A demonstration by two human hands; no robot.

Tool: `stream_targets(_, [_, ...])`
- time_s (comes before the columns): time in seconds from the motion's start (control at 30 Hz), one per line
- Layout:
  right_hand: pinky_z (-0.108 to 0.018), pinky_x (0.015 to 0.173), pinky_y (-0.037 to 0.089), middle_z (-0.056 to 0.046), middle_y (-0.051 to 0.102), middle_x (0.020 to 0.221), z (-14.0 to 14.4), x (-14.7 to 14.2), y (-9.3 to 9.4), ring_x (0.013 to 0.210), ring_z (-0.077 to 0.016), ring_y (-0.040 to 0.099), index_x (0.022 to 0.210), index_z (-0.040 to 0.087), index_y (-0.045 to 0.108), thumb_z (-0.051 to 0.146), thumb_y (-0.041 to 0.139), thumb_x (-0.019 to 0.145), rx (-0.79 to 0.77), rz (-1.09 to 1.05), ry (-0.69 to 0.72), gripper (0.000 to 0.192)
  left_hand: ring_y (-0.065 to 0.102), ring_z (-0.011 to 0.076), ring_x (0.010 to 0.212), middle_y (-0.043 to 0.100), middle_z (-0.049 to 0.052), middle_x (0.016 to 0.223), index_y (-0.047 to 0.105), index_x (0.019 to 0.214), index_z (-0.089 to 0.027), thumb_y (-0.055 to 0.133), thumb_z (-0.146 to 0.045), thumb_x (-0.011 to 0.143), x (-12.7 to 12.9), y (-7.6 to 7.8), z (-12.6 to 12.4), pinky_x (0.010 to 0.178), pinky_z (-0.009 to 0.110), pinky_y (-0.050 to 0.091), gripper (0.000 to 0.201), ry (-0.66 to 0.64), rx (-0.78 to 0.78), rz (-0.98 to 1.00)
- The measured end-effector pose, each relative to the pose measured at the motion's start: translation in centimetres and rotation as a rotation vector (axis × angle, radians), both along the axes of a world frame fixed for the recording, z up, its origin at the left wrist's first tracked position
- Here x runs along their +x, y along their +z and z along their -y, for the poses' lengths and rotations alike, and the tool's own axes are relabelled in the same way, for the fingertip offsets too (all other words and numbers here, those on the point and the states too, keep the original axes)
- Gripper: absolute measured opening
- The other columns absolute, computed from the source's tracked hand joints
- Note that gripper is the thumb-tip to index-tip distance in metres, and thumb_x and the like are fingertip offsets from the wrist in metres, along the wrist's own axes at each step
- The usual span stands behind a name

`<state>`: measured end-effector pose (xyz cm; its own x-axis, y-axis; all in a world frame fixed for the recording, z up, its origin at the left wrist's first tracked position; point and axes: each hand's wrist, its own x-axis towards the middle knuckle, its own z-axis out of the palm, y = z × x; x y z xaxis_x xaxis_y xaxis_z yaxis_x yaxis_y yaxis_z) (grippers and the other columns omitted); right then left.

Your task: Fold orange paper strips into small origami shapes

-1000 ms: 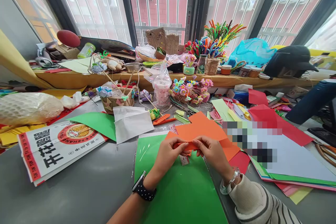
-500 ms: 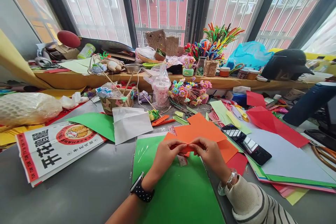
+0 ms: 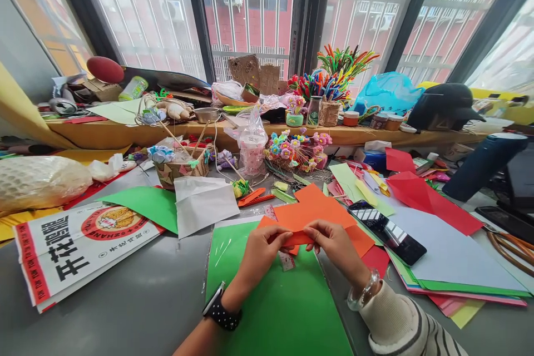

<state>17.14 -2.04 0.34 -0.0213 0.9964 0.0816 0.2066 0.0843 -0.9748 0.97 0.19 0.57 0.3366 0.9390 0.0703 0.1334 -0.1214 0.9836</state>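
My left hand (image 3: 259, 256) pinches the left end of a small orange piece of paper (image 3: 298, 239), thumb against fingers. At its right end my right hand (image 3: 337, 246) grips the same piece, also pinched. The fingers hide part of it, so its full shape does not show. Just behind my hands lie larger orange paper sheets (image 3: 319, 212). Beneath my hands is a green sheet (image 3: 283, 306) in a clear sleeve. A patterned strip (image 3: 287, 261) shows on it between my wrists.
On the left lie a printed paper bag (image 3: 83, 250) and a white folded sheet (image 3: 205, 203). A black phone (image 3: 390, 233) rests on stacked coloured paper (image 3: 463, 256) at the right. Behind stand a bagged cup (image 3: 252, 150), crafted flowers (image 3: 296, 150) and a basket (image 3: 179, 171).
My hands have moved slightly apart along the orange piece of paper, showing more of it between my fingertips. The view has shifted a little.
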Motion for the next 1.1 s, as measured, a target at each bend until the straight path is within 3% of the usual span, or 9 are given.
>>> stream_targets(0.17, [-0.021, 0.042, 0.037, 0.000, 0.057, 0.049, -0.02, 0.28, -0.20, 0.043, -0.0113, 0.051, 0.066, 0.014, 0.059, 0.044, 0.056, 0.067, 0.010, 0.028, -0.075, 0.030, 0.062, 0.0167, 0.055, 0.063, 0.001, 0.058, 0.061, 0.066, -0.014, 0.056, -0.034, 0.066, -0.04, 0.22, 0.06, 0.052, 0.023, 0.048, 0.020, 0.042, -0.075, 0.029])
stream_targets(0.43, [-0.022, 0.046, 0.040, -0.001, 0.058, 0.053, -0.33, 0.12, -0.55, 0.047, -0.0129, 0.054, 0.070, 0.014, 0.058, 0.048, 0.049, 0.072, 0.034, -0.010, -0.048, 0.035, 0.061, 0.0156, 0.051, 0.062, 0.001, 0.054, 0.059, 0.060, -0.013, 0.062, -0.037, 0.061, -0.23, -0.19, -0.17, 0.048, 0.022, 0.047, 0.024, 0.108, -0.081, 0.064])
stream_targets(0.53, [-0.023, 0.047, 0.041, -0.002, 0.060, 0.060, -0.31, -0.12, -0.65, 0.050, -0.0131, 0.056, 0.073, 0.014, 0.059, 0.047, 0.054, 0.068, 0.016, -0.050, -0.003, 0.033, 0.061, 0.0159, 0.051, 0.063, 0.001, 0.055, 0.061, 0.062, -0.013, 0.063, -0.035, 0.059, -0.22, -0.31, -0.17, 0.049, 0.022, 0.047, 0.023, 0.114, -0.070, 0.068])
stream_targets(0.8, [-0.022, 0.046, 0.038, 0.001, 0.055, 0.050, -0.07, -0.15, -0.39, 0.045, -0.0111, 0.050, 0.067, 0.014, 0.059, 0.039, 0.056, 0.069, 0.011, 0.038, -0.025, 0.025, 0.062, 0.0157, 0.053, 0.065, 0.002, 0.065, 0.063, 0.067, -0.014, 0.054, -0.031, 0.067, -0.06, -0.03, -0.16, 0.053, 0.024, 0.049, 0.019, 0.064, -0.091, 0.077])
stream_targets(0.97, [-0.022, 0.046, 0.038, 0.000, 0.055, 0.050, -0.15, 0.07, -0.38, 0.045, -0.0114, 0.050, 0.068, 0.013, 0.059, 0.040, 0.057, 0.068, 0.000, 0.037, -0.030, 0.027, 0.058, 0.0133, 0.048, 0.060, 0.000, 0.053, 0.061, 0.059, -0.013, 0.060, -0.031, 0.062, -0.23, 0.12, -0.22, 0.049, 0.022, 0.047, 0.018, 0.141, -0.065, 0.066])
stream_targets(1.1, [-0.022, 0.045, 0.038, 0.000, 0.055, 0.049, -0.20, 0.24, -0.57, 0.044, -0.0107, 0.048, 0.066, 0.013, 0.059, 0.041, 0.057, 0.067, 0.002, 0.037, -0.043, 0.027, 0.059, 0.0137, 0.051, 0.060, 0.000, 0.056, 0.060, 0.061, -0.013, 0.058, -0.032, 0.064, -0.24, -0.16, -0.34, 0.051, 0.023, 0.048, 0.019, 0.124, -0.086, 0.098])
